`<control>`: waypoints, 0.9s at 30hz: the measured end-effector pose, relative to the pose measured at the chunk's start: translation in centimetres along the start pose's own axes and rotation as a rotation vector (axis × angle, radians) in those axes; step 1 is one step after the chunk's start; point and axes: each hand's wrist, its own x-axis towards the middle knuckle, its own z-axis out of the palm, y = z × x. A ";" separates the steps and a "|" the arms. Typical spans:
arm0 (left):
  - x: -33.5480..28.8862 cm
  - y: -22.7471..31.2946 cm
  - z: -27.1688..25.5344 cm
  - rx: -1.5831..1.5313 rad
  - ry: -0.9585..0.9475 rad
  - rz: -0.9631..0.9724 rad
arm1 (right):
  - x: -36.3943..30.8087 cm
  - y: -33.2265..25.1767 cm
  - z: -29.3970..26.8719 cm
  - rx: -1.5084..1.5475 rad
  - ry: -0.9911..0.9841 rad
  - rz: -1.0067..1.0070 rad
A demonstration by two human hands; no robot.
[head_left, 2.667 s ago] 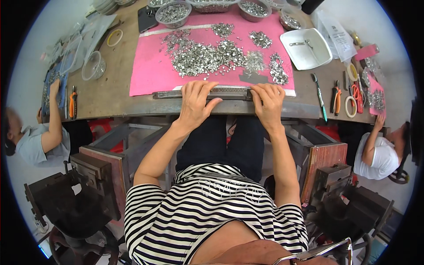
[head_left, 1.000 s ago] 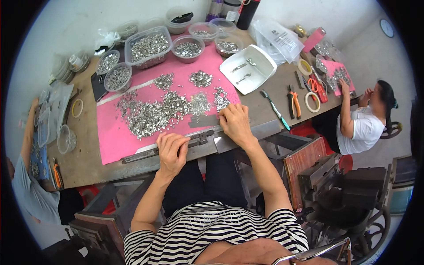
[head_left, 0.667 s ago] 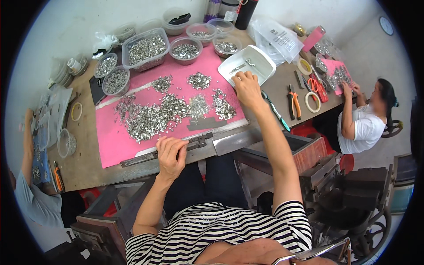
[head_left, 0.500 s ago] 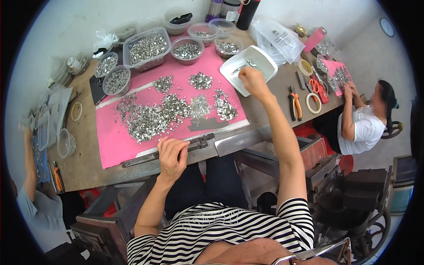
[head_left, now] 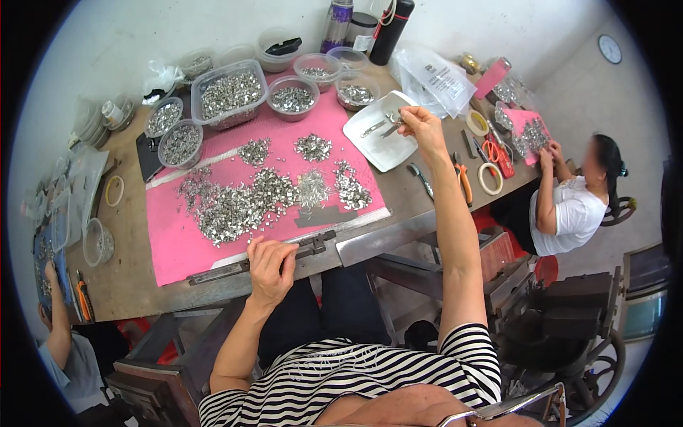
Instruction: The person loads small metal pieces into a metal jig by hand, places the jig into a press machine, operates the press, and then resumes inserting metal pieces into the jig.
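My right hand (head_left: 425, 134) is over the shallow white tray (head_left: 363, 147), its thumb and fingers pinched together beside small metal pieces (head_left: 391, 119). What the fingertips hold is too small to make out. My left hand (head_left: 270, 272) lies curled at the table's front edge, against a long dark metal bar with a clamp-like block (head_left: 313, 245). Its fingers are bent in, and anything between them is hidden. Beyond it, a large heap of small silver metal parts (head_left: 235, 206) is spread on a pink mat (head_left: 171, 252), with several smaller piles around it.
Clear tubs of metal parts (head_left: 228, 96) line the back. Orange-handled pliers (head_left: 464, 181), a dark brush (head_left: 421, 181) and tape rolls (head_left: 489, 178) lie right of the tray. One person (head_left: 569, 199) works at the right, another (head_left: 67, 356) at the left.
My right hand has turned, and its closed fist is now a fingertip pinch over the tray. My left hand stays by the bar. The whole view has shifted slightly.
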 end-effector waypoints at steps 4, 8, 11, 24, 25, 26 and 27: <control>0.0 0.0 0.0 -0.002 0.001 -0.008 | 0.1 0.1 -0.3 -0.007 0.030 0.002; -0.1 0.0 0.0 -0.002 -0.001 -0.019 | -0.1 -0.2 0.1 -0.030 0.050 -0.012; -0.2 0.0 0.0 0.001 0.004 -0.021 | 0.0 0.0 0.0 -0.060 0.056 0.005; -0.1 0.0 0.1 0.017 0.028 -0.005 | -1.0 -0.3 1.9 -0.330 0.154 -0.340; -0.2 0.0 0.0 0.015 0.029 -0.012 | -1.3 -0.3 2.2 -0.265 0.199 -0.399; -0.2 0.1 0.1 0.009 0.031 -0.018 | -1.4 -0.3 2.2 -0.203 0.246 -0.459; -0.2 0.1 0.1 0.010 0.030 -0.020 | -1.4 -0.3 1.8 -0.175 0.267 -0.442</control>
